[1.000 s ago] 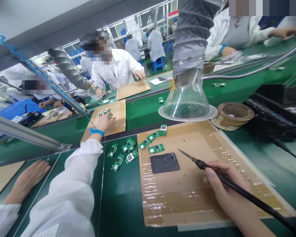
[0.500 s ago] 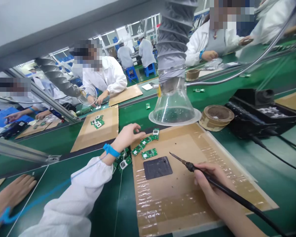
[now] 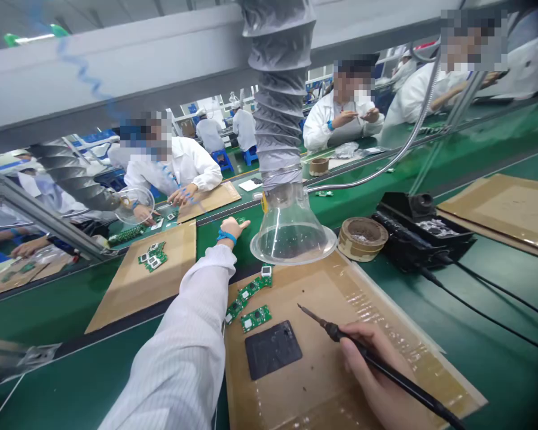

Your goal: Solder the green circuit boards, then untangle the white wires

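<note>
My left hand [image 3: 233, 229], with a blue wrist strap, is stretched out over the green belt. It reaches a small green circuit board [image 3: 241, 221]. The hand partly covers this board, and whether its fingers grip it is hidden. In my right hand [image 3: 368, 352] is a soldering iron [image 3: 341, 335], its tip pointing up and left over the cardboard sheet [image 3: 323, 382]. A dark rectangular pad [image 3: 273, 349] lies on the cardboard, left of the tip. Several circuit boards [image 3: 256, 318] lie at the sheet's upper left.
A clear fume hood [image 3: 292, 239] hangs over the sheet's far edge. Right of it stand a tape-roll ring [image 3: 363, 237] and a black soldering stand [image 3: 415, 233] with cables. Another cardboard [image 3: 147, 286] holds boards on the left. Co-workers in white sit across the belt.
My left arm has stretched forward, from beside the boards on the cardboard to the board on the belt. My right hand still holds the soldering iron. The view has shifted.
</note>
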### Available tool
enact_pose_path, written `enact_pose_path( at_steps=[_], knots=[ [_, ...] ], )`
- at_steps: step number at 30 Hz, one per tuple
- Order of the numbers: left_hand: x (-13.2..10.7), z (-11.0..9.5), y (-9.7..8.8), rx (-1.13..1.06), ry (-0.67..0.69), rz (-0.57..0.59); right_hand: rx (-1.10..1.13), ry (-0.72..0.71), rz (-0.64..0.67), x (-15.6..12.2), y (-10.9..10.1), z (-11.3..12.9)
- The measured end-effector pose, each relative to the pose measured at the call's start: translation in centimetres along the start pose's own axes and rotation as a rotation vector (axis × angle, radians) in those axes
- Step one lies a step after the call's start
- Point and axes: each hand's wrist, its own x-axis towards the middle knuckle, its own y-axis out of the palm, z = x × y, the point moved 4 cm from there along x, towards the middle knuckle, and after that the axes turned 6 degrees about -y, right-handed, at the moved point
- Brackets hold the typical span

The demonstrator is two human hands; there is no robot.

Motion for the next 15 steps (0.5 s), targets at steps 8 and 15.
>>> enact_pose_path(
  at_steps=[8,15],
  knots=[
    [-0.3,2.1,-0.3,0.113,-0.145,0.111,0.041,0.048,0.023,0.3,0.4,1.2],
    [-8.4,6.5,-8.3,0.068,0.009,0.091,0.040,-0.007,-0.026,0.3,0.2,1.7]
  ],
)
